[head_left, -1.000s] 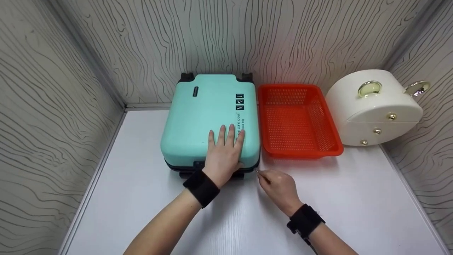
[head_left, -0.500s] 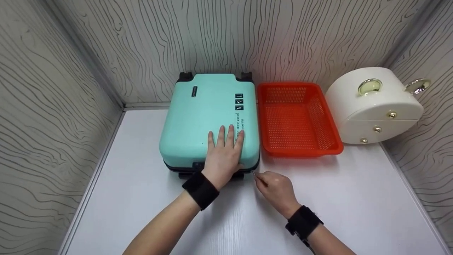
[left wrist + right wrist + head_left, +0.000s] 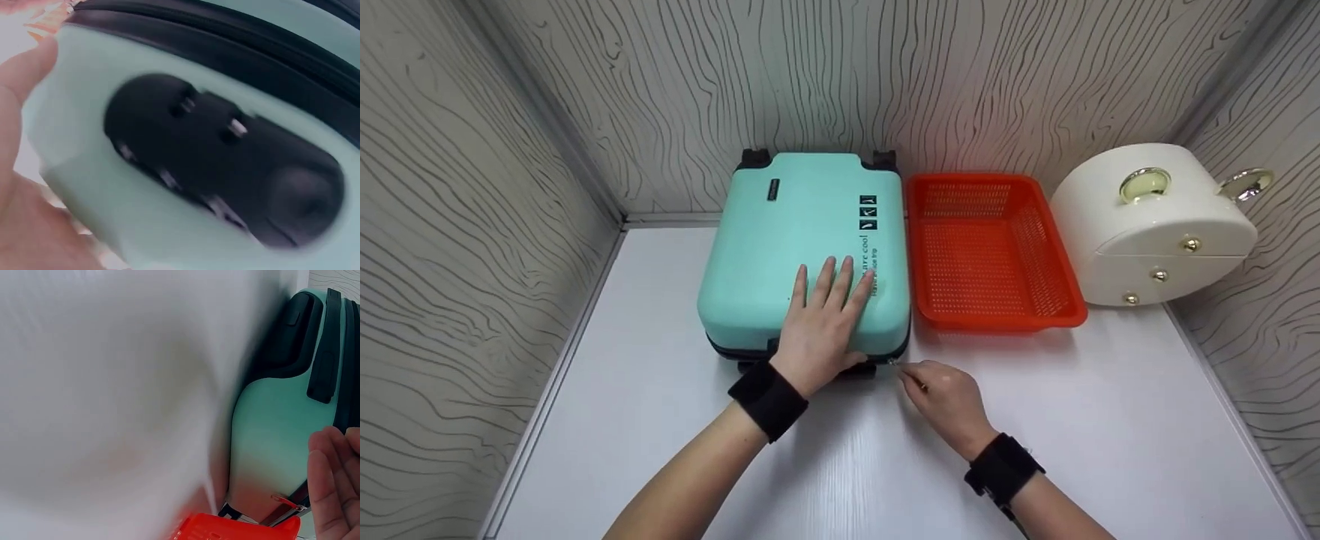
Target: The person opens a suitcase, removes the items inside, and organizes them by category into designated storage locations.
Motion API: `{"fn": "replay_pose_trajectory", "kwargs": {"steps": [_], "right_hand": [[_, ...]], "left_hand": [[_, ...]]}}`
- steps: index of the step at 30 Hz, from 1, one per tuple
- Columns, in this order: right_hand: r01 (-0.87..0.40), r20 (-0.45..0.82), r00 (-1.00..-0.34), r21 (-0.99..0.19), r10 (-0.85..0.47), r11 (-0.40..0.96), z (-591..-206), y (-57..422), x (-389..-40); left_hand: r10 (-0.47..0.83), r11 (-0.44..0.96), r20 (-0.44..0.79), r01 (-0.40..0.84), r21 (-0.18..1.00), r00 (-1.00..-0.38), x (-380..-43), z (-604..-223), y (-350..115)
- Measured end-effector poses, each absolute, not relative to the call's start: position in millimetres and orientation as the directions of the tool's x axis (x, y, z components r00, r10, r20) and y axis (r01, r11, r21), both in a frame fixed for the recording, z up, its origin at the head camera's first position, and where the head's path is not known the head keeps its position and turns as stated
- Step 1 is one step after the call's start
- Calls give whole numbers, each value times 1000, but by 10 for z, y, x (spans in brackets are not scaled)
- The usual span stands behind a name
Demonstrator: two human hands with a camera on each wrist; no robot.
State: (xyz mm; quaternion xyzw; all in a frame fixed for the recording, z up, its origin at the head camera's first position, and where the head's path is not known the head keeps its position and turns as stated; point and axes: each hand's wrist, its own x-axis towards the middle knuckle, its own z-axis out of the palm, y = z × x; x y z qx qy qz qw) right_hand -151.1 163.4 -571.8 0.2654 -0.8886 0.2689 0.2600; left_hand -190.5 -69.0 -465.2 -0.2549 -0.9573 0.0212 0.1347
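Observation:
A mint-green hard-shell suitcase [image 3: 802, 232] lies flat on the white table. My left hand [image 3: 817, 330] rests on its lid near the front edge, fingers spread. In the left wrist view, the thumb [image 3: 34, 64] lies beside the suitcase's black combination lock [image 3: 219, 163]. At the front right corner, my right hand [image 3: 949, 397] pinches a small metal zipper pull [image 3: 894, 362] between thumb and curled forefinger. In the right wrist view, the right hand's fingers [image 3: 329, 489] show near the zipper band, their tips partly out of frame. Another zipper pull [image 3: 287, 500] hangs farther along the seam.
A red perforated plastic basket [image 3: 926, 300] stands against the suitcase's right side. Right of it is a white rounded case [image 3: 1155, 217] with gold knobs and shiny handles. Patterned walls [image 3: 825, 75] enclose the table at the back and both sides.
My right hand has shifted slightly left along the suitcase's front corner with the zipper pull. The left hand has slid a little left on the lid, its fingers now slanted.

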Motion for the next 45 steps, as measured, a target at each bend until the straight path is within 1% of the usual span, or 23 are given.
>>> {"fn": "replay_pose_trajectory", "kwargs": {"steps": [3,6,11,16,20,25,31,33,45], "right_hand": [[-599,608,-730,-351,-312,720,-5740,1652,-1511],[-586,608,-738,-360,-294,726,-5758,1663,-1508],[-564,602,-754,-389,-262,729,-5772,1659,-1506],[-547,594,-769,-421,-236,723,-5764,1646,-1508],[-554,598,-767,-432,-235,712,-5758,1645,-1506],[-552,629,-751,-432,-200,713,-5775,1650,-1491],[-555,593,-778,-491,-208,672,-5801,1620,-1477],[-563,591,-777,-498,-217,660,-5801,1607,-1478],[-623,612,-732,-427,-298,655,-5789,1483,-1481]], "left_hand": [[504,863,249,494,-108,-827,-1902,-4615,-905],[483,874,233,481,-69,-844,-1886,-4583,-1177],[447,893,217,448,-47,-868,-1865,-4565,-1600],[445,894,216,446,-48,-869,-1886,-4604,-1840],[457,886,202,462,-20,-867,-1915,-4650,-1891],[456,885,209,467,0,-865,-1914,-4660,-1890],[448,889,202,457,1,-871,-1897,-4651,-1893],[448,889,203,458,2,-871,-1895,-4653,-1895],[438,893,187,449,18,-879,-1905,-4656,-1881]]}}
